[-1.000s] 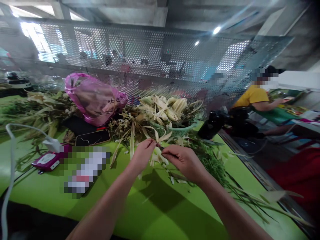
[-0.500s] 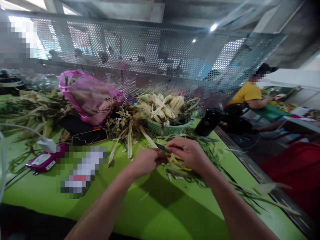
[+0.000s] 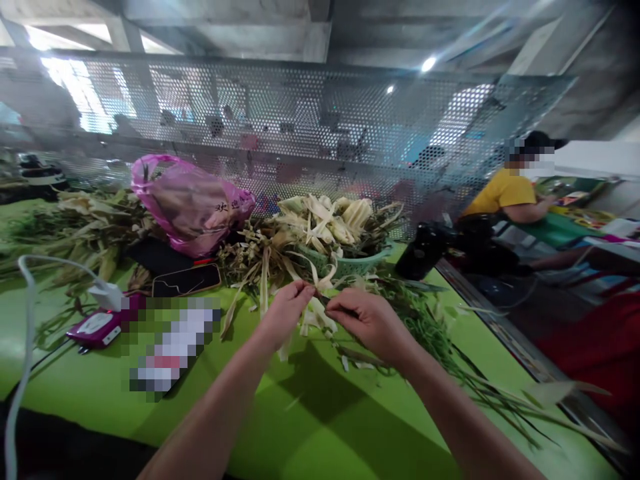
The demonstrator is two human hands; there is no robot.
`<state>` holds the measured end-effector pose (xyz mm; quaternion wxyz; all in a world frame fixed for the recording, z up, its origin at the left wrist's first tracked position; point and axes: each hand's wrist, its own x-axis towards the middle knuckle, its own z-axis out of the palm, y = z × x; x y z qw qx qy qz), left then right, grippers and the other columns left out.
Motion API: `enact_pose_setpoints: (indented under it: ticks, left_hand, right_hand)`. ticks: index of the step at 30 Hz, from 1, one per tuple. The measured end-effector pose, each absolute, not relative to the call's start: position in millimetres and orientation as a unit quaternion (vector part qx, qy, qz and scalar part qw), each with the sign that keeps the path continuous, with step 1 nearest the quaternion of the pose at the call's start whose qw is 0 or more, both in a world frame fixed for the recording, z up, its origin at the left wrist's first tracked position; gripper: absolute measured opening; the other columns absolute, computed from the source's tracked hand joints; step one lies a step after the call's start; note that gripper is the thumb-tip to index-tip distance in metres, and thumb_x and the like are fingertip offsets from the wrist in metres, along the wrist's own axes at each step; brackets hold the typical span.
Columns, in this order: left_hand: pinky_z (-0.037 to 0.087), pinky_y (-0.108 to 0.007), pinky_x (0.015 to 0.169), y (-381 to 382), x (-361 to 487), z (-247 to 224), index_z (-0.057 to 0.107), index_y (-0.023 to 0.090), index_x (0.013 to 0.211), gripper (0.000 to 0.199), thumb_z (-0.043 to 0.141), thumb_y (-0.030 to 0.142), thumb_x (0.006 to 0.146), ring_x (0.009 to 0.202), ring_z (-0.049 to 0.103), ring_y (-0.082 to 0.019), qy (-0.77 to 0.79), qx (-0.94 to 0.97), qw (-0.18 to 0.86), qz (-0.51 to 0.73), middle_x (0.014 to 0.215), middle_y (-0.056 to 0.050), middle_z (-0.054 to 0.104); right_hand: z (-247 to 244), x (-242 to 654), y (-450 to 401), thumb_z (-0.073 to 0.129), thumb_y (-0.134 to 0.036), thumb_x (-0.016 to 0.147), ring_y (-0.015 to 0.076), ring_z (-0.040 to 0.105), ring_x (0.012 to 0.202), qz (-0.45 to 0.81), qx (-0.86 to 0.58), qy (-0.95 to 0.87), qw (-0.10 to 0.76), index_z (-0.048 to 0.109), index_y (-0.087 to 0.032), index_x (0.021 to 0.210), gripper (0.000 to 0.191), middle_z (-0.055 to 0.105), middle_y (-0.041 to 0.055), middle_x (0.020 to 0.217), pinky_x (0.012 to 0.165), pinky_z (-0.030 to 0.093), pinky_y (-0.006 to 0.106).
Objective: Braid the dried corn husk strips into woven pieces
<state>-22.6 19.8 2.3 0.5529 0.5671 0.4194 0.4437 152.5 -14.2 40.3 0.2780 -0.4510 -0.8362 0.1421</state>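
Both my hands meet over the green table (image 3: 320, 413), in front of a basket. My left hand (image 3: 289, 308) pinches a pale, ribbon-like strip of dried corn husk (image 3: 320, 319); strips of it curl up and hang below the fingers. My right hand (image 3: 374, 323) is closed, thumb against fingers, on a dark greenish end of what looks like the same bundle. Just beyond, a pale green plastic basket (image 3: 357, 267) holds a heap of cream-coloured husks (image 3: 325, 223). Cut scraps (image 3: 363, 364) lie under and beside my right hand.
Left of the basket stand a pink plastic bag (image 3: 190, 207), a phone (image 3: 186, 280) and a purple power strip (image 3: 103, 327). A black bottle-like object (image 3: 419, 252) is at the right edge, near green stalks (image 3: 425, 317). Behind runs a perforated metal screen (image 3: 300, 120). A person in yellow (image 3: 505, 193) sits right.
The dark blade with red and yellow handles between my hands no longer shows. Pale husk strips now hang and curl at my fingers. The view has tilted slightly upward.
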Motion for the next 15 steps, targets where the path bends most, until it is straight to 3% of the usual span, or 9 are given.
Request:
enact_pose_setpoints:
  ticks: [3, 7, 10, 15]
  left_hand:
    - [0.033, -0.023, 0.058, 21, -21, 1, 0.060, 0.015, 0.080, 0.021, 0.051, 0.034, 0.081, 0.059, 0.042, -0.010, 0.429, 0.584, 0.528, 0.443, 0.064, 0.003, 0.050]
    - [0.036, -0.023, 0.063, 21, -18, -3, 0.059, 0.015, 0.076, 0.015, 0.052, 0.028, 0.079, 0.066, 0.047, -0.011, 0.411, 0.599, 0.514, 0.456, 0.070, 0.000, 0.057]
    - [0.037, -0.024, 0.066, 23, -15, -7, 0.058, 0.016, 0.074, 0.013, 0.052, 0.026, 0.079, 0.069, 0.049, -0.013, 0.418, 0.599, 0.484, 0.482, 0.071, 0.000, 0.057]
    - [0.037, -0.024, 0.065, 22, -12, -13, 0.057, 0.016, 0.074, 0.015, 0.049, 0.027, 0.080, 0.067, 0.047, -0.013, 0.424, 0.608, 0.458, 0.491, 0.068, 0.001, 0.054]
  right_hand:
    - [42, 146, -19, 0.057, -0.023, 0.084, 0.0169, 0.059, 0.082, 0.131, -0.423, -0.840, 0.314, 0.064, -0.019, 0.075, 0.012, 0.063, 0.0057, 0.089, 0.074, 0.043, 0.027]
    - [38, 140, -18, 0.054, -0.023, 0.087, 0.0198, 0.057, 0.099, 0.239, -0.375, -0.814, 0.373, 0.058, -0.019, 0.073, 0.015, 0.062, 0.0078, 0.108, 0.086, 0.042, 0.032]
    - [32, 136, -16, 0.048, -0.028, 0.091, 0.0174, 0.055, 0.087, 0.289, -0.395, -0.771, 0.407, 0.054, -0.019, 0.078, 0.016, 0.060, 0.0052, 0.092, 0.078, 0.043, 0.029]
    - [22, 126, -20, 0.046, -0.030, 0.091, 0.0134, 0.042, 0.066, 0.245, -0.441, -0.774, 0.383, 0.047, -0.020, 0.072, 0.022, 0.045, -0.0014, 0.070, 0.061, 0.036, 0.026]
